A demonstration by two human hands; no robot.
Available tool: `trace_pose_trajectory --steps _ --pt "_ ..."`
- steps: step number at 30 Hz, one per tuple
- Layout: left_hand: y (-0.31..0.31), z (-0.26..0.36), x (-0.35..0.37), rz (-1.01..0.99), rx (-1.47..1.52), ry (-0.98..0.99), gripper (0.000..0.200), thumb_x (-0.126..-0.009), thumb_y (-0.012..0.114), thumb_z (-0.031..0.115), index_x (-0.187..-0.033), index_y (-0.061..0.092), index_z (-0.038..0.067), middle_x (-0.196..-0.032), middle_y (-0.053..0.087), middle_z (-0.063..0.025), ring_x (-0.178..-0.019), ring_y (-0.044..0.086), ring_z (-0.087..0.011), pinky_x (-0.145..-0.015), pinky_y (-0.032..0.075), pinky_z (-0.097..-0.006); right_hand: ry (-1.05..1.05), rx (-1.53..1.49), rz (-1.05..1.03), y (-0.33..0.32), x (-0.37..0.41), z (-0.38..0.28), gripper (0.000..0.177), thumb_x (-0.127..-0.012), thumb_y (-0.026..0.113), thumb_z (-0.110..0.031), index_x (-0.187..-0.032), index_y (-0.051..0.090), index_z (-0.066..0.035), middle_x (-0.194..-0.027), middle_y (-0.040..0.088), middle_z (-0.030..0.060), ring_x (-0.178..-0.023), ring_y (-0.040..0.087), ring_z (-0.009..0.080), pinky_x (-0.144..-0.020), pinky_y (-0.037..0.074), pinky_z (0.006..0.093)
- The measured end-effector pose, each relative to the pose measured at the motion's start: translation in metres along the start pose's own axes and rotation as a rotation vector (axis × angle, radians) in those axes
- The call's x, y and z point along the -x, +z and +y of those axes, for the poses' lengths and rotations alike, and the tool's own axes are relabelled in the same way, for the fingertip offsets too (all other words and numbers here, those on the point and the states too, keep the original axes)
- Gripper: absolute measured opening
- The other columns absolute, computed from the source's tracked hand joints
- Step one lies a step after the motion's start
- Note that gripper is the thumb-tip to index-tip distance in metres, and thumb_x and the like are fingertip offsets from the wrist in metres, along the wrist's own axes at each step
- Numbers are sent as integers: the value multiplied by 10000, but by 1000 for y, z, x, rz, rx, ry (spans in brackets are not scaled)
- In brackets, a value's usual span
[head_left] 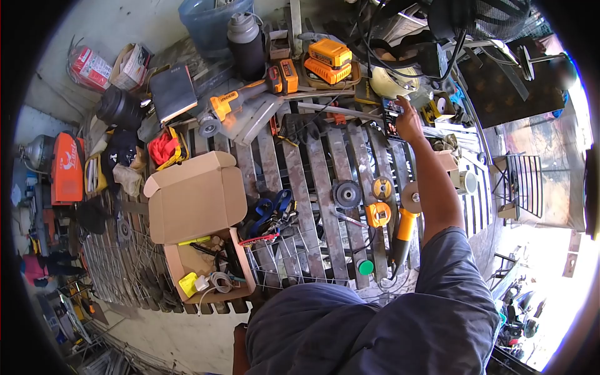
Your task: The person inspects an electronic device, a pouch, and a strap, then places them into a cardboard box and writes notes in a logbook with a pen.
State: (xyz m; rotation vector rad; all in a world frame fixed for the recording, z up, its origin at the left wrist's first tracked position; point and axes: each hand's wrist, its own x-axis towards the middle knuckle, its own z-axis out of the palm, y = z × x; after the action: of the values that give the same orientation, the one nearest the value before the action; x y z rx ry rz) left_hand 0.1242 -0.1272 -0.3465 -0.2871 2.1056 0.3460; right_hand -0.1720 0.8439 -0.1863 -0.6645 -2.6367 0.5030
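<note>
My right hand [409, 120] reaches out to the far side of the slatted metal workbench, with fingers stretched out over a dark flat thing like a phone [392, 117]. The hand overlaps its right edge. A pale rounded helmet-like thing [395, 80] sits just beyond the fingers. Below my right forearm lies a yellow angle grinder [405, 231], beside a yellow grinder guard-like part [378, 214] and a flap disc [347, 194]. Of my left arm [240, 349] only a strip shows at the bottom edge; its hand is hidden behind my body.
An open cardboard box [199, 197] holding cables stands on the bench's left part. Blue straps [273, 209] lie beside it. Along the back are a cordless grinder [231, 103], yellow battery packs [329, 60], a dark flask [245, 47] and a black notebook [173, 92].
</note>
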Motion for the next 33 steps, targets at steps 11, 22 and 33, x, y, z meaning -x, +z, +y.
trace_pose_trajectory --steps 11,22,33 --pt "2 -4 3 5 4 -1 309 -1012 679 286 -1088 777 4 -1104 807 -232 -999 786 -378 -810 625 -496 21 -15 -51 -8 1 -12 700 -868 492 100 -1540 565 -81 -1443 730 127 -1396 612 406 -1213 466 484" --pt "5 -3 0 14 12 -1 312 -1007 681 288 -1091 778 4 -1116 807 -237 -1019 785 -387 -822 623 -501 -29 -37 -46 -15 5 -18 692 -850 494 118 -1508 593 -71 -1345 762 136 -1363 636 405 -1195 480 479" --pt "7 -5 -3 14 14 8 315 -1002 683 290 -1094 778 5 -1127 806 -242 -1038 785 -396 -835 621 -507 -44 38 -102 -15 2 -5 824 -764 520 166 -1558 544 -51 -1467 720 132 -1414 597 412 -1226 458 468"
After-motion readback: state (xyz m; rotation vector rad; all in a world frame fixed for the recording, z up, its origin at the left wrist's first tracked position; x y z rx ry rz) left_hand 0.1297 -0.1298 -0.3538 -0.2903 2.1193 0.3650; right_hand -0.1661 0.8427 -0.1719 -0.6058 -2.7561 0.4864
